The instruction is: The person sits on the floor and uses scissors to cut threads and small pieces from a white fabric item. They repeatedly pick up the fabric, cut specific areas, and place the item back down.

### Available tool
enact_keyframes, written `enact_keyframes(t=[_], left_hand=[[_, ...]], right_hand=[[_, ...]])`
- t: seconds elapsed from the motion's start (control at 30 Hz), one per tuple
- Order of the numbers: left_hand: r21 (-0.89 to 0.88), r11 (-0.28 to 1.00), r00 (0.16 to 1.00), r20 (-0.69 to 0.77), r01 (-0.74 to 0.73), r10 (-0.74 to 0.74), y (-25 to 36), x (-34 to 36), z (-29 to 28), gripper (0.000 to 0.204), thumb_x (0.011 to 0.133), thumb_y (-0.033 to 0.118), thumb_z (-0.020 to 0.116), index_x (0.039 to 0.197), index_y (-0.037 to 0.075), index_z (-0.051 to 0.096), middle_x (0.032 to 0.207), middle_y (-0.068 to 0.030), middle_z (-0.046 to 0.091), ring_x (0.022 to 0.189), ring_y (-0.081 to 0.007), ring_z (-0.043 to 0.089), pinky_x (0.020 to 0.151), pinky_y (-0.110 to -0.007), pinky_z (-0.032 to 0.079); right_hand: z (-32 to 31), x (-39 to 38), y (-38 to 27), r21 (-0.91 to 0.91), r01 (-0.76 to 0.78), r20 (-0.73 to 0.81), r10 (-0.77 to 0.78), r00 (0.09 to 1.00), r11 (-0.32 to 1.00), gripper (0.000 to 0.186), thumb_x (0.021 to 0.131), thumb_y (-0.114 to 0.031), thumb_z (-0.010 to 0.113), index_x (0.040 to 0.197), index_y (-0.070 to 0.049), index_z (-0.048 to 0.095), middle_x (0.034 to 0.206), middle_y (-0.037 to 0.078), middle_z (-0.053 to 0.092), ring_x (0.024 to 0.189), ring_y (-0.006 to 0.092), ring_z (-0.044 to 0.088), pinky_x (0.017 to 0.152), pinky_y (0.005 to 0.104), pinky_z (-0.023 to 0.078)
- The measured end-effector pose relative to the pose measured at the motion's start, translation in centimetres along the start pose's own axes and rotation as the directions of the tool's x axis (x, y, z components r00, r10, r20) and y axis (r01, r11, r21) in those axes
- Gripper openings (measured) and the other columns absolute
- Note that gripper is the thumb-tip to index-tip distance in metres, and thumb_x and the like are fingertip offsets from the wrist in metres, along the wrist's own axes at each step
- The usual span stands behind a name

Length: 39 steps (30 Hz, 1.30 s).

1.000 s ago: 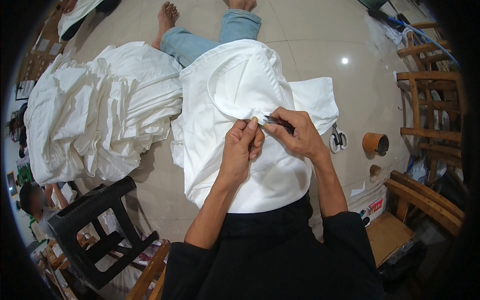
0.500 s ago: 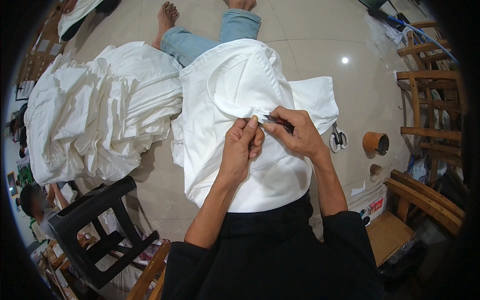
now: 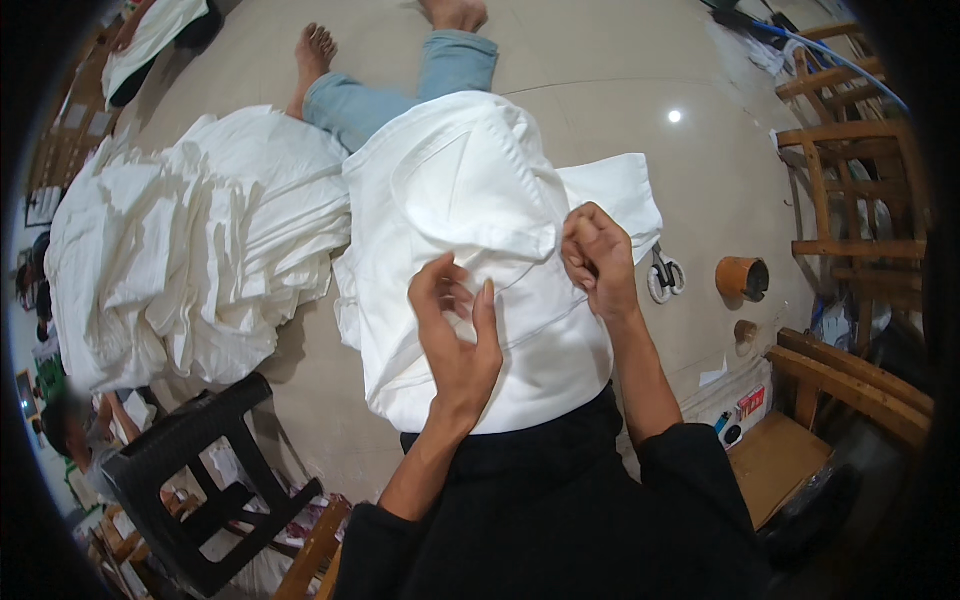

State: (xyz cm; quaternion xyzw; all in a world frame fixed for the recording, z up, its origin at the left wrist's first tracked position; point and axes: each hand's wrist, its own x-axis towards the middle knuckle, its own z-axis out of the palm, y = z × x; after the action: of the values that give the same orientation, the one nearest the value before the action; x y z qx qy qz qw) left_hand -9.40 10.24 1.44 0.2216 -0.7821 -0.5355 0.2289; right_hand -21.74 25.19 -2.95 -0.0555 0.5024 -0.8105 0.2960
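Note:
A white garment (image 3: 440,220) is spread over my lap and thighs, with a curved seam and a stitched edge on its upper part. Above its middle, my left hand (image 3: 455,335) is open, thumb and fingers apart, holding nothing. My right hand (image 3: 600,260) is closed at the garment's right side, fingers curled in. Whatever those fingers hold is hidden. Just beyond the right hand, a pair of scissors (image 3: 666,275) with white-wrapped handles lies on the floor, its blades partly hidden near the white cloth.
A large heap of white cloth pieces (image 3: 190,250) lies to the left. A black plastic stool (image 3: 200,470) stands at the lower left. On the right are a brown cup-like container (image 3: 741,279) and wooden frames (image 3: 850,190). Another person (image 3: 75,430) is at the far left.
My hands have come apart: the left let go of the cloth and opened, the right moved right and up. The dark-and-red tool in my right hand no longer shows.

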Motion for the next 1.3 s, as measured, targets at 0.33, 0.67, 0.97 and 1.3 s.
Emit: enact_keyframes(t=[0.33, 0.67, 0.97, 1.3], left_hand=[[0.106, 0.874, 0.830, 0.382, -0.475, 0.405, -4.4, 10.8, -4.1, 0.022, 0.082, 0.003, 0.070, 0.104, 0.008, 0.068, 0.114, -0.0076, 0.065, 0.104, -0.0243, 0.060, 0.100, -0.038, 0.039], [0.082, 0.984, 0.987, -0.026, -0.158, 0.160, 0.2, 10.5, -10.7, 0.025, 0.101, 0.013, 0.056, 0.121, -0.001, 0.060, 0.127, -0.0118, 0.062, 0.101, -0.0164, 0.059, 0.090, -0.030, 0.047], [0.028, 0.963, 0.449, 0.888, -0.268, 0.099, 6.4, 10.0, -3.2, 0.031, 0.081, 0.001, 0.073, 0.110, 0.002, 0.062, 0.100, -0.0097, 0.057, 0.076, -0.0184, 0.055, 0.064, -0.030, 0.045], [0.603, 0.690, 0.909, 0.166, -0.400, 0.382, -4.8, 11.4, -7.9, 0.029, 0.082, -0.011, 0.065, 0.107, 0.004, 0.063, 0.133, -0.0161, 0.053, 0.111, -0.0330, 0.057, 0.096, -0.040, 0.046]], right_hand=[[-3.7, -5.7, 2.0, 0.236, 0.084, -0.205, -0.035, 0.978, 0.968, 0.027, 0.101, -0.033, 0.058, 0.107, -0.007, 0.057, 0.070, -0.002, 0.044, 0.048, 0.0020, 0.032, 0.043, 0.0167, 0.023], [0.3, -6.8, 0.2, -0.737, 0.162, -0.145, -0.388, 0.910, 0.657, 0.024, 0.081, -0.013, 0.082, 0.089, -0.001, 0.064, 0.072, 0.005, 0.060, 0.063, 0.0094, 0.053, 0.059, 0.0251, 0.046], [5.5, -5.5, -5.1, -0.659, 0.418, 0.161, -0.426, 0.890, 0.626, 0.022, 0.081, -0.009, 0.082, 0.091, -0.001, 0.064, 0.078, 0.008, 0.068, 0.061, 0.0122, 0.064, 0.057, 0.0266, 0.051], [5.0, -0.8, -0.1, -0.861, 0.380, 0.150, -0.545, 0.825, 0.339, 0.032, 0.075, 0.009, 0.065, 0.105, -0.002, 0.062, 0.100, 0.011, 0.063, 0.082, 0.0332, 0.067, 0.067, 0.0385, 0.054]])
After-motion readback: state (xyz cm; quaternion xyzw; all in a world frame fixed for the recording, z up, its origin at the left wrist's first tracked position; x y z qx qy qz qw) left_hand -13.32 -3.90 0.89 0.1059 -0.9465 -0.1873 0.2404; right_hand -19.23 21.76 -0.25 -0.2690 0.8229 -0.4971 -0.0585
